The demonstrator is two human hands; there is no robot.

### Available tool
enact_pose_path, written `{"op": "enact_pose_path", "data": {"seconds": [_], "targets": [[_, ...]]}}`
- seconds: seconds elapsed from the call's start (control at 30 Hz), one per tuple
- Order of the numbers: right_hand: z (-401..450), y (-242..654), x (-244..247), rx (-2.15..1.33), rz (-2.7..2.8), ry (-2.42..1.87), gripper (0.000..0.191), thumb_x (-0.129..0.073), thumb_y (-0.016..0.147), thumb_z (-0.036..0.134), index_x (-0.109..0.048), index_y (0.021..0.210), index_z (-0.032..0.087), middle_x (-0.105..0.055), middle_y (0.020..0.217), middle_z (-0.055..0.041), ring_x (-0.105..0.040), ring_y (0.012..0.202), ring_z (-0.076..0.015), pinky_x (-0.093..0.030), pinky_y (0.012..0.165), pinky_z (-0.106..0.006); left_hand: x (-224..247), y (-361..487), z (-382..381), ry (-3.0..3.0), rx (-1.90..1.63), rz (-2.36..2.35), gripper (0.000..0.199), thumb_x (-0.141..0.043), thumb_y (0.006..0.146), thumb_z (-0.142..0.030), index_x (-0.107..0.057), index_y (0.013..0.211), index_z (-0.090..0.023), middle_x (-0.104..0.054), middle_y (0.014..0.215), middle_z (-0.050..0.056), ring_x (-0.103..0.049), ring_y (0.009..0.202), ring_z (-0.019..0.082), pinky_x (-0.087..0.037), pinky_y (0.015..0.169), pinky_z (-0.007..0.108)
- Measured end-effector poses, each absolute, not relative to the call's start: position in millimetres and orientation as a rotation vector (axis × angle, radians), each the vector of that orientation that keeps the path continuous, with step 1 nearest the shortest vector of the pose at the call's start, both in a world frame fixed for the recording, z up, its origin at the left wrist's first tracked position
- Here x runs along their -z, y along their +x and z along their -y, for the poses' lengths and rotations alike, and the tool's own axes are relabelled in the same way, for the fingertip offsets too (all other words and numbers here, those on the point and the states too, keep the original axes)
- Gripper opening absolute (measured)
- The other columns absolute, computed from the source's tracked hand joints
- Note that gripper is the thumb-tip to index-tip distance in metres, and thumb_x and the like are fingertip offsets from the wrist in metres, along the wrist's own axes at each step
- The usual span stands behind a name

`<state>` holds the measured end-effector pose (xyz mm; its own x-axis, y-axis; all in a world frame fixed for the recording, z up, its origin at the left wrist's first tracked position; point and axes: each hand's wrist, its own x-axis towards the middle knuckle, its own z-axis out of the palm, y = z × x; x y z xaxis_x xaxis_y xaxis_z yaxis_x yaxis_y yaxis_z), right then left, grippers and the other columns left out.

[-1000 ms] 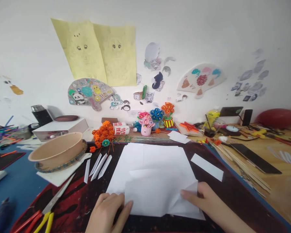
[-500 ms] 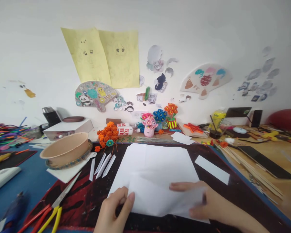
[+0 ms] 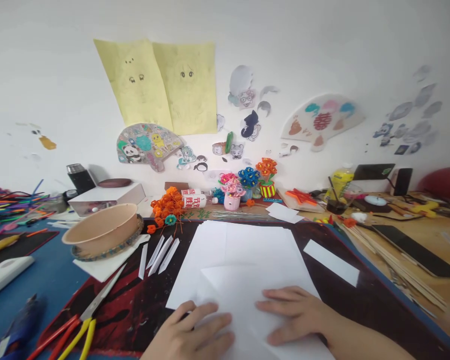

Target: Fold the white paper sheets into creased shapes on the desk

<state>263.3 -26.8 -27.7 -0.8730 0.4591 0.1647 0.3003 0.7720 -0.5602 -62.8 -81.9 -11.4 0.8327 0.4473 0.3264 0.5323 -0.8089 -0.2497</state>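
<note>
A stack of white paper (image 3: 258, 245) lies on the dark red and black mat in front of me. On its near part rests a white sheet (image 3: 232, 282) with a pointed, folded-looking corner at the left. My left hand (image 3: 195, 330) presses on the sheet's left side, its fingers spread. Across from it, my right hand (image 3: 294, 312) lies flat on the right side with fingers apart. Neither hand grips anything. Left of the stack are several narrow folded paper strips (image 3: 159, 257); right of it lies a white paper rectangle (image 3: 332, 262).
Scissors (image 3: 90, 310) with red and yellow handles lie at left, beside a blue glue gun (image 3: 17, 330). A beige bowl (image 3: 101, 227) stands behind them. Orange craft flowers (image 3: 168, 205) and small flower pots (image 3: 232, 200) line the back. A dark phone-like slab (image 3: 416, 247) lies at right.
Both hands have gone from handling the sheet's edges to lying spread on it. The lifted right side of the sheet is now down, and the left hand has shifted rightward.
</note>
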Motion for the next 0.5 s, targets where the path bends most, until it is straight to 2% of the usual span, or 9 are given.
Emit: {"op": "enact_pose_path", "data": {"seconds": [0.07, 0.17, 0.27, 0.37, 0.43, 0.5], "targets": [[33.2, 262.4, 14.4, -0.782, 2.656, -0.600, 0.039, -0.060, 0.087, 0.044, -0.060, 0.126, 0.044, -0.048, 0.144, 0.0038, -0.041, 0.135, -0.0250, -0.034, 0.108, -0.041, 8.8, -62.0, 75.4, -2.628, 0.253, 0.634, 0.037, -0.037, 0.101, -0.022, -0.053, 0.133, -0.029, -0.052, 0.141, -0.008, -0.053, 0.124, 0.017, -0.038, 0.102, 0.027], [35.8, 260.1, 14.2, -0.743, 2.697, -0.622, 0.044, -0.062, 0.087, 0.038, -0.055, 0.130, 0.046, -0.047, 0.145, 0.0045, -0.041, 0.135, -0.0243, -0.035, 0.108, -0.041, 4.2, -57.7, 69.1, -2.666, 0.182, 0.547, 0.036, -0.041, 0.100, -0.026, -0.051, 0.135, -0.030, -0.049, 0.143, -0.010, -0.049, 0.128, 0.017, -0.036, 0.106, 0.028], [31.0, 257.5, 31.6, -0.660, 2.622, -0.674, 0.026, -0.054, 0.094, 0.037, -0.065, 0.112, 0.052, -0.055, 0.137, 0.0091, -0.048, 0.131, -0.0204, -0.037, 0.105, -0.038, 6.1, -55.1, 67.5, -2.803, 0.190, 0.527, 0.033, -0.044, 0.099, -0.028, -0.054, 0.131, -0.030, -0.053, 0.139, -0.011, -0.049, 0.129, 0.014, -0.034, 0.108, 0.024], [28.2, 257.8, 38.5, -0.746, 2.514, -0.717, 0.018, -0.056, 0.091, 0.047, -0.071, 0.100, 0.052, -0.063, 0.128, 0.0094, -0.055, 0.124, -0.0207, -0.041, 0.103, -0.037, 16.4, -55.3, 71.9, -2.940, 0.406, 0.712, 0.030, -0.040, 0.101, -0.027, -0.060, 0.123, -0.030, -0.065, 0.125, -0.009, -0.052, 0.125, 0.011, -0.030, 0.110, 0.022], [30.9, 260.2, 32.4, -0.939, 2.507, -0.692, 0.021, -0.060, 0.088, 0.049, -0.072, 0.105, 0.046, -0.062, 0.131, 0.0042, -0.051, 0.128, -0.0246, -0.039, 0.105, -0.040, 23.3, -55.3, 77.4, -2.970, 0.659, 0.932, 0.031, -0.036, 0.101, -0.033, -0.064, 0.112, -0.030, -0.073, 0.110, -0.007, -0.059, 0.118, 0.012, -0.031, 0.109, 0.025], [35.9, 262.3, 24.5, -1.155, 2.356, -0.857, 0.034, -0.057, 0.090, 0.047, -0.066, 0.121, 0.037, -0.056, 0.138, -0.0024, -0.044, 0.133, -0.0269, -0.036, 0.108, -0.045, 26.3, -54.7, 83.1, -2.971, 0.886, 1.141, 0.038, -0.033, 0.100, -0.042, -0.068, 0.100, -0.026, -0.077, 0.093, -0.002, -0.065, 0.107, 0.015, -0.038, 0.104, 0.028]]}}
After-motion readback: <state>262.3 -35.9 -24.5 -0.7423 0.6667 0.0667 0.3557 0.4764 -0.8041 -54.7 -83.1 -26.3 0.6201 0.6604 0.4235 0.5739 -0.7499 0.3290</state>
